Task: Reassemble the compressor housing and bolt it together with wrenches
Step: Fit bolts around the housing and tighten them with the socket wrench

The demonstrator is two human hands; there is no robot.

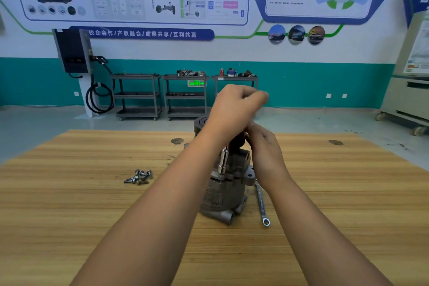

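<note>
A grey metal compressor housing stands upright in the middle of the wooden table. A chrome socket extension stands on a bolt at the housing's upper left flange. My left hand is raised above it with curled fingers gripping the top of that tool; the tool's handle is hidden by the hand. My right hand sits just right of the housing top, fingers curled around a dark round part there. A combination wrench lies on the table right of the housing.
Several loose bolts lie in a small pile left of the housing. A dark round part shows behind my left wrist. Beyond the table stand three grey shelf carts and a wall charger.
</note>
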